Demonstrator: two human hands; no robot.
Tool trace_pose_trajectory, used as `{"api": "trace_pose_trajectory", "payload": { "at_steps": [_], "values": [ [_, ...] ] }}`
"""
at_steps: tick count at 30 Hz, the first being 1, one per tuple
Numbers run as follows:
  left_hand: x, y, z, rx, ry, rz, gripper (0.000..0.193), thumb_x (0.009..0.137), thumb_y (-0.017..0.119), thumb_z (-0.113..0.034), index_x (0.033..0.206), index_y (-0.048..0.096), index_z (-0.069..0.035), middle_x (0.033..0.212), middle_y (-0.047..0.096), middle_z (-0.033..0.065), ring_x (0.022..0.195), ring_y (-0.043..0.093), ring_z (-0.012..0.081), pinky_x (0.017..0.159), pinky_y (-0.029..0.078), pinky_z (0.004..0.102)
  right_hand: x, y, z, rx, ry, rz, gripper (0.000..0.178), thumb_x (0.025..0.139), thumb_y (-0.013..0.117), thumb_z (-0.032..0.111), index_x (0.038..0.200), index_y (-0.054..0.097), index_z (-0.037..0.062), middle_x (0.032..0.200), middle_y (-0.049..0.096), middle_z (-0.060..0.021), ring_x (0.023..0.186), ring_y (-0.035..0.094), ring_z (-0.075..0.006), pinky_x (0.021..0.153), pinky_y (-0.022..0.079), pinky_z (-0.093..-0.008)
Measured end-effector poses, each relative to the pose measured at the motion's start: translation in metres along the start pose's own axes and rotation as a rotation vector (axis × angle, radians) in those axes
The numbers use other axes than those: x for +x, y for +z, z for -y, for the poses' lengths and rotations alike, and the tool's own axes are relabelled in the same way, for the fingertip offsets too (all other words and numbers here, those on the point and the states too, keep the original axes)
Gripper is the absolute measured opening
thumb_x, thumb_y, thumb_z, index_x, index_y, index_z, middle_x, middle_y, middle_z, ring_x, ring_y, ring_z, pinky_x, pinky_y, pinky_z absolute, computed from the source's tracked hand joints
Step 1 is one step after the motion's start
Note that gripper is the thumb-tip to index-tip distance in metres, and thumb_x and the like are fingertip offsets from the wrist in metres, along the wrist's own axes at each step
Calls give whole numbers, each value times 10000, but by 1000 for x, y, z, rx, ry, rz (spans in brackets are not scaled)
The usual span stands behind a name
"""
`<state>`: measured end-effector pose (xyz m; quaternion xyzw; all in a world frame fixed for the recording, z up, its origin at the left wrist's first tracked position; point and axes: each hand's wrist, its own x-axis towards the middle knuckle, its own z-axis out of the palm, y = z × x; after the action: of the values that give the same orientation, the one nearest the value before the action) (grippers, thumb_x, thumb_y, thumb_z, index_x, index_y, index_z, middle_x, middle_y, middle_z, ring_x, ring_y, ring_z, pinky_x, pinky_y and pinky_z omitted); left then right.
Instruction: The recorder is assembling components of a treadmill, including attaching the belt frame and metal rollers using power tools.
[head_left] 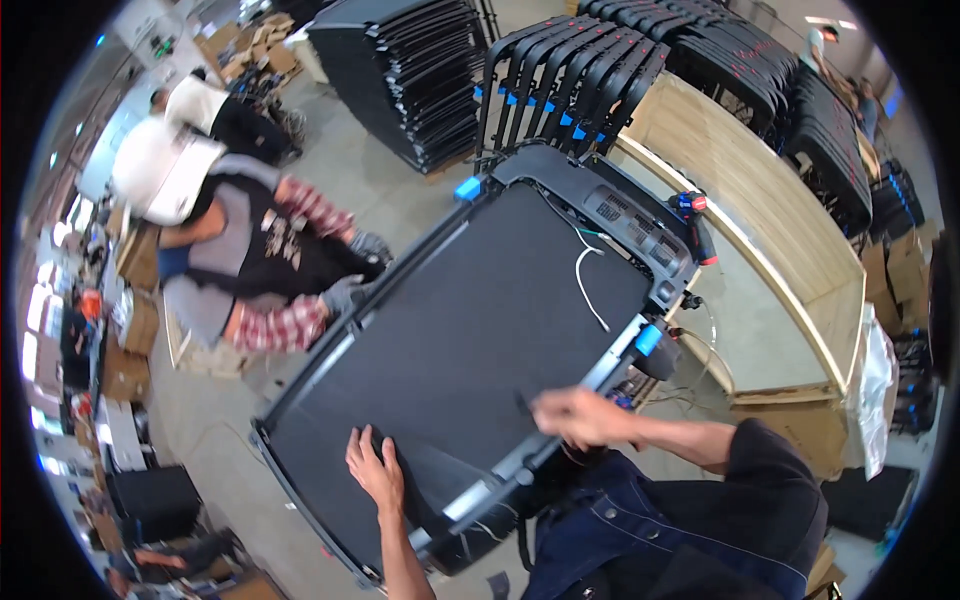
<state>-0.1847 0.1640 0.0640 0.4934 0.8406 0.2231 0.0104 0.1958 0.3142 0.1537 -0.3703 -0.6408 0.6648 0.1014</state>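
A treadmill with a wide black running belt [470, 290] lies in front of me, its motor end [620, 215] bare at the far right. My left hand [376, 475] rests flat on the near left part of the belt, fingers spread, holding nothing. Above the near side rail [600, 375], my right hand [585, 418] is closed and blurred by motion. A small dark thing [526, 403] shows at its fingertips, too smeared to name. A loose white cable [590, 285] lies across the belt near the motor end.
Across the treadmill a co-worker in a white cap [165, 170] has gloved hands [345, 295] at the far rail. A red and blue power tool [692, 215] sits by the motor end. Stacked black panels [420, 85], upright frames [560, 80] and a wooden crate [760, 170] stand beyond.
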Motion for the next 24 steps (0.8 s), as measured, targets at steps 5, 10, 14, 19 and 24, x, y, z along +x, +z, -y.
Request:
{"api": "trace_pose_trajectory", "payload": {
  "at_steps": [5, 10, 14, 19, 24],
  "values": [
    [-82, -26, -10, -4, -93, 60, 503, 959, 664, -319, 1390, 567, -79, 1471, 502, 187, 1361, 443, 387, 1138, 344, 491, -9, -15, -20, -574, 123, -368, 801, 958, 620, 534, 1535, 305, 76, 692, 657, -217, 659, 680, -425, 675, 544, -483],
    [-182, -34, -64, -159, -90, -241, 364, 940, 661, -120, 1281, 606, -5, 1255, 603, 230, 1176, 536, 414, 1026, 416, 497, -100, -15, -86, -544, 291, 96, 561, 954, 642, 449, 1344, 525, 62, 860, 694, -234, 850, 699, -417, 771, 539, -511],
    [-245, 29, -160, -497, -103, 23, 113, 905, 694, -90, 998, 713, -29, 915, 686, 141, 864, 657, 328, 815, 524, 433, -101, -41, -266, -753, 531, -74, 841, 876, 699, 506, 1500, 365, 50, 1155, 680, -281, 1093, 671, -419, 921, 525, -482],
    [-277, 200, -204, -513, -192, 444, 243, 940, 661, -238, 1111, 681, -66, 1069, 705, 185, 956, 698, 368, 849, 555, 452, -58, -25, -411, -519, 613, -383, 1152, 761, 801, 520, 1572, 136, 44, 1366, 591, -275, 1231, 607, -420, 1020, 497, -464],
    [-271, 290, -230, 36, -228, 782, 378, 925, 673, -338, 1243, 567, -162, 1244, 596, 219, 958, 714, 402, 748, 590, 533, -34, -21, -383, -530, 830, -264, 1256, 705, 864, 447, 1587, 47, 80, 1374, 583, -267, 1281, 573, -416, 1075, 476, -457]
  ]
}}
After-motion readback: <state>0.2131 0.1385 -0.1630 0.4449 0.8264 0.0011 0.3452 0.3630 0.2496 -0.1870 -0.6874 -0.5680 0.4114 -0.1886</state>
